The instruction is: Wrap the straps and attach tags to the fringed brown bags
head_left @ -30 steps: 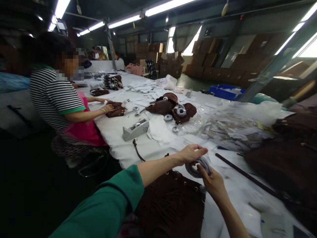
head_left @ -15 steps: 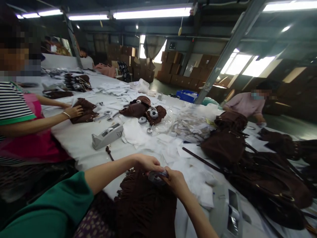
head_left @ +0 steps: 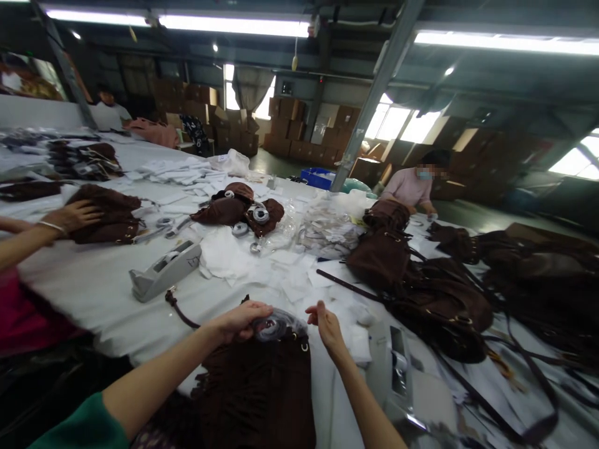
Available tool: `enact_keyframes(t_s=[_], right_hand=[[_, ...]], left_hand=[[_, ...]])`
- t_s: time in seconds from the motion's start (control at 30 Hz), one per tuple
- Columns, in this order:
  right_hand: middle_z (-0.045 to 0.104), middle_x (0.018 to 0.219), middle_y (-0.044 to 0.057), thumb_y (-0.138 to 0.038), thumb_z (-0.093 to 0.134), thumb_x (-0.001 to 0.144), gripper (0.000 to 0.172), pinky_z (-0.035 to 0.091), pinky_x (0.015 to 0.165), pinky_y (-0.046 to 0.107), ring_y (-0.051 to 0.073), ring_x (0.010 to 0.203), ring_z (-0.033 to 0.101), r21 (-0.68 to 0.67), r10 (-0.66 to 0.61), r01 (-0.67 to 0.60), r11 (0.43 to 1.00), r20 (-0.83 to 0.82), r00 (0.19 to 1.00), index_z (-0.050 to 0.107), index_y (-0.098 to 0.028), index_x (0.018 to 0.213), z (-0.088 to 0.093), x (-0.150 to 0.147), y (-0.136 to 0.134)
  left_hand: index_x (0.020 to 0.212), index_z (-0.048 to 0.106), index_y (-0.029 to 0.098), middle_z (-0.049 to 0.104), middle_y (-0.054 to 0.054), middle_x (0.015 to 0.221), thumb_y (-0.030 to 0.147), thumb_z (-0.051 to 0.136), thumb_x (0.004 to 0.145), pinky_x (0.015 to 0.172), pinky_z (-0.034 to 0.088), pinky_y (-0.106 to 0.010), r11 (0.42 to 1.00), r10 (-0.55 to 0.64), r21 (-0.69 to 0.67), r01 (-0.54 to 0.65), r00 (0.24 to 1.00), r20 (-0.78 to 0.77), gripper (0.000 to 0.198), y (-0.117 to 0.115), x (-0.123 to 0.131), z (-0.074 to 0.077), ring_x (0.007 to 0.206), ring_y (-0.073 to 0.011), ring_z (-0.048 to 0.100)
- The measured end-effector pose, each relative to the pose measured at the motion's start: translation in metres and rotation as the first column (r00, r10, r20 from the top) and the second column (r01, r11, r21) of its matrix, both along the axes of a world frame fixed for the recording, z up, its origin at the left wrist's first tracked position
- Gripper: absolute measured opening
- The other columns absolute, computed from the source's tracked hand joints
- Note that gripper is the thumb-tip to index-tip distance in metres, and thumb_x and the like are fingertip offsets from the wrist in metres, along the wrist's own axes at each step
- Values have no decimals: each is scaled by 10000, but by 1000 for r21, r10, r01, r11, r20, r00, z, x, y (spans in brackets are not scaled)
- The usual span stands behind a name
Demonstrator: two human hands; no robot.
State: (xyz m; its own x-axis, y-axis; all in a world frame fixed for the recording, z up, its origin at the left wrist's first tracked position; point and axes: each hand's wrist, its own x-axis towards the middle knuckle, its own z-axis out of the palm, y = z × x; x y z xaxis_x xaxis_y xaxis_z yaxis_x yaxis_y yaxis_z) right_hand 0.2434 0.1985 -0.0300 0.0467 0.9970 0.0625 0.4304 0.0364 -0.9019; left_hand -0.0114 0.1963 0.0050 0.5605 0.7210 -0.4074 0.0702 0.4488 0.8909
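Note:
A dark brown fringed bag (head_left: 262, 393) lies at the table's near edge, with small gold rings along its top. My left hand (head_left: 246, 321) pinches a coiled roll wrapped in clear plastic (head_left: 274, 325) over the bag's top edge. Just right of the roll, my right hand (head_left: 325, 324) is raised with its fingers apart and nothing in them. A grey tape dispenser (head_left: 166, 271) sits left of my hands, and a second dispenser (head_left: 397, 368) stands to the right of my right wrist.
Brown bags with straps (head_left: 435, 299) pile up on the right. More brown bags (head_left: 234, 209) and white paper sheets (head_left: 224, 255) lie mid-table. A person's hand (head_left: 77, 218) rests on a brown bag at left; another person (head_left: 407, 184) stands at back right.
My right hand has let go of the coiled roll and moved off to its right, fingers now spread. The view has turned to the right.

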Motion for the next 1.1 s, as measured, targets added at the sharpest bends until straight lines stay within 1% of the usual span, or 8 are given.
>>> enact_keyframes(t_s=[0.1,0.3,0.43,0.63,0.77,0.9,1.0,1.1], right_hand=[[669,678,112,-774,211,813,773,484,639,317,220,687,645,-62,-189,181,981,-156,970,661,-148,766,-3,10,-1],[687,782,88,-764,207,824,741,464,742,306,214,802,638,-42,18,-21,999,-76,997,647,-182,700,-8,-31,-8],[574,545,45,-793,196,798,727,435,618,289,191,622,583,-124,13,-13,992,-4,1000,518,-196,535,-27,-55,-6],[407,357,-39,-748,77,825,737,347,395,245,132,332,411,-237,46,-61,970,-67,997,538,-201,645,-43,-55,-1],[484,406,-12,-688,224,854,625,372,455,252,151,418,487,-189,-39,42,981,21,999,531,-196,623,-36,-43,0],[646,696,52,-529,354,905,459,397,666,272,171,687,574,-4,-160,163,987,154,975,590,-188,709,-14,-46,-8],[669,770,76,-380,309,960,414,381,742,291,181,757,591,222,-29,-73,972,426,904,621,-185,770,-9,-64,-24],[648,648,81,-262,302,947,405,385,681,299,189,652,590,244,48,-250,937,619,784,611,-171,701,-22,-83,-36]], left_hand=[[772,536,163,516,65,538,574,617,725,274,43,-180,998,46,-54,-45,998,30,422,-2,-6,-6,252,0,224],[764,555,153,499,61,521,592,596,738,266,51,-172,996,33,-90,-28,998,55,442,-7,4,-16,244,-2,231],[682,540,146,476,61,469,625,571,739,263,49,-171,992,88,-98,-84,996,28,483,-9,5,-21,230,-7,229],[644,527,149,452,71,431,597,572,758,258,51,-178,982,100,-172,-81,989,106,464,-12,7,-40,223,-6,191],[649,493,160,470,72,457,620,568,748,259,53,-174,973,187,-154,-172,979,86,477,-17,16,-52,222,-3,201],[701,491,168,488,75,511,643,608,700,252,76,-166,983,183,6,-183,983,17,489,-22,23,-55,231,-5,234],[713,501,165,446,85,508,641,625,685,261,135,-149,985,141,99,-140,990,-5,493,-27,25,-55,263,-6,258],[778,551,157,428,85,519,630,599,723,261,174,-142,988,99,125,-96,995,-18,479,-34,22,-62,273,-13,288]])
